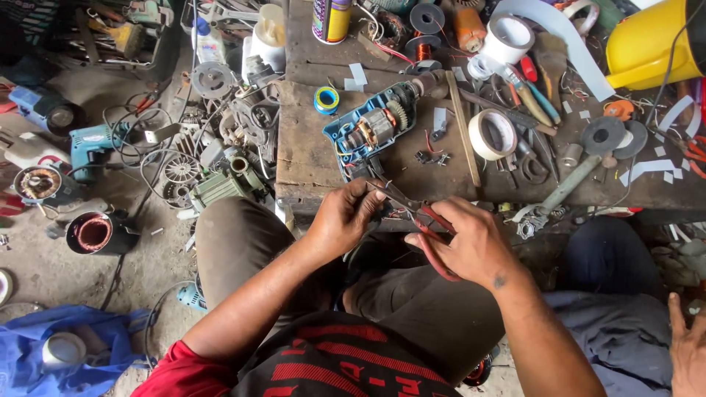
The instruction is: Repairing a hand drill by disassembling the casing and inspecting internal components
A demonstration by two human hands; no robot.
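Note:
My right hand [471,246] grips red-handled pliers [426,220], whose dark jaws point up-left toward my left hand [346,217]. The left fingers pinch a small dark part or wire end at the jaws, just below the front edge of the wooden bench [309,158]. An opened blue electric drill [371,129], its motor and gears exposed, lies on the bench right above both hands, with thin wires trailing down toward them.
Rolls of masking tape [491,134], a blue tape roll [326,99], screwdrivers, discs and a yellow funnel [651,44] crowd the bench. Motor parts, a teal power tool [92,147] and a copper-wound stator [92,234] lie on the floor at left. Another person's hand [687,345] shows at bottom right.

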